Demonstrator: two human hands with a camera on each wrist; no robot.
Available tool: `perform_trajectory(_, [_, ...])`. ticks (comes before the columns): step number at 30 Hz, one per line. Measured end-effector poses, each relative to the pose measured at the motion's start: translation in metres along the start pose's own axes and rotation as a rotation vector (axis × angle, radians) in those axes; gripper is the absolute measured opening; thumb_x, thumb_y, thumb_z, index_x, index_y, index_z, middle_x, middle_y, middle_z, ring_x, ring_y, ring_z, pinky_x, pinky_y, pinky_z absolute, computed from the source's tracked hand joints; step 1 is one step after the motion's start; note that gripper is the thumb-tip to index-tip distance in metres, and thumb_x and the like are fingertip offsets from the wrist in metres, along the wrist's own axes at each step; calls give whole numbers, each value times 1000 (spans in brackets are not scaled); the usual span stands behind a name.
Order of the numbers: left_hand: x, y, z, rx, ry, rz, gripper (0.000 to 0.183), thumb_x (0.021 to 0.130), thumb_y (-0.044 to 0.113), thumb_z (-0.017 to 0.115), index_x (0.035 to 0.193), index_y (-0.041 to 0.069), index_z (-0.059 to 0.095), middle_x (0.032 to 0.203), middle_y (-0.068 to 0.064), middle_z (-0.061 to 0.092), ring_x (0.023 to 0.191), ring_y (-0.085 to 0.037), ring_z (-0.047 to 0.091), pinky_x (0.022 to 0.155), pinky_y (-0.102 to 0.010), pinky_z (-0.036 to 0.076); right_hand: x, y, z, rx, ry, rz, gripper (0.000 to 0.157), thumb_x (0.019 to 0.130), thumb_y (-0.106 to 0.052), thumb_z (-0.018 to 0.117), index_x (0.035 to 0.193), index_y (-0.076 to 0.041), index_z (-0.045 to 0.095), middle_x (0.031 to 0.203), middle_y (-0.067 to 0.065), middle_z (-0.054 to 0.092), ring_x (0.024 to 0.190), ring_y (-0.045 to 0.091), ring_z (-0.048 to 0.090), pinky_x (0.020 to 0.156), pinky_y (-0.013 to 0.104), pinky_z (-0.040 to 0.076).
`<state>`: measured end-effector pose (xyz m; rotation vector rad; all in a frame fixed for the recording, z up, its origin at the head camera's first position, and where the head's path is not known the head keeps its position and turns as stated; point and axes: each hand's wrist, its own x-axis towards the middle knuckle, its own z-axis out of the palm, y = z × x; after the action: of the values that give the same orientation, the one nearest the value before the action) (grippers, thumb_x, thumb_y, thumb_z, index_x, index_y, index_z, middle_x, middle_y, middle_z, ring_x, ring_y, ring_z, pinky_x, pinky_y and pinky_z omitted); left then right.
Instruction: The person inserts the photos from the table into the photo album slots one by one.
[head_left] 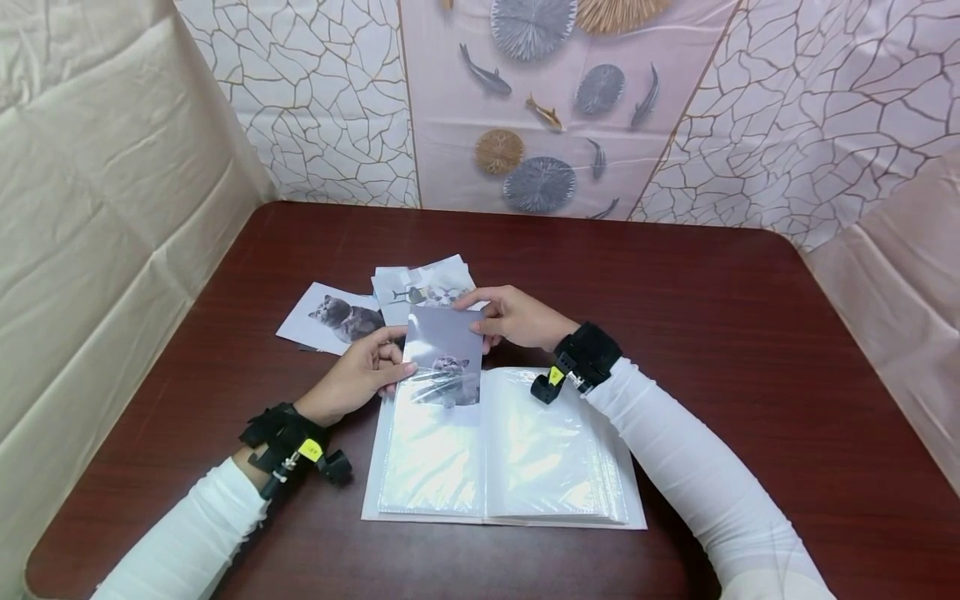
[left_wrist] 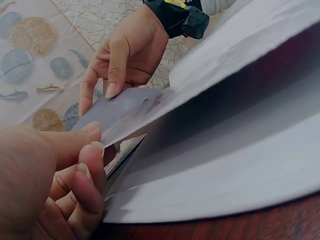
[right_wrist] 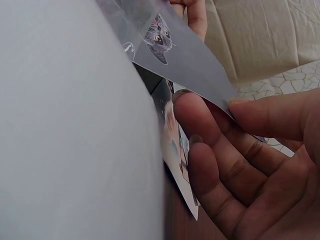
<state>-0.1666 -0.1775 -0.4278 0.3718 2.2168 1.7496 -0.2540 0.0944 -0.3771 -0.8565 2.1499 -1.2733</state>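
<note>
With my right hand I pinch the cat photo between thumb and fingers, near the upper part of its right edge. The lower part of this photo is inside the clear pocket on the left page of the album; its upper part stands out above the pocket's mouth. My left hand pinches the pocket at its upper left corner, just beside the photo's left edge; if these fingers also take the photo, I cannot tell.

On each wrist device there is a yellow label, but its marks are too small for me to read.

The photo is a smooth, slightly shiny rectangle, with a grey cat on a grey ground. The pocket is of thin, glossy plastic, with wrinkles which catch the light, and the album's cover is white and flat. Behind my hands lie a loose pile of prints and a second cat print, on the table of dark reddish-brown wood grain.
</note>
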Motion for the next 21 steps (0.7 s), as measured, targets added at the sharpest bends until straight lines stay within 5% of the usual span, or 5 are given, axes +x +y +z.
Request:
perform_trajectory(13, [1, -2, -2, -39, -46, 86, 80, 92, 19, 63, 156, 22, 16, 81, -14, 59, 59, -22, 54, 53, -28, 46, 0, 2, 0, -13, -35, -5, 36, 95, -6, 55, 131, -5, 57, 71, 20, 64, 68, 28, 66, 70, 38, 54])
perform_trajectory(21, [2, -2, -1, -52, -53, 100, 81, 91, 17, 64, 153, 38, 16, 80, -17, 55, 56, -23, 50, 54, -29, 46, -1, 1, 0, -27, -36, -3, 33, 95, -7, 56, 127, -10, 61, 73, 18, 65, 70, 29, 64, 71, 38, 54])
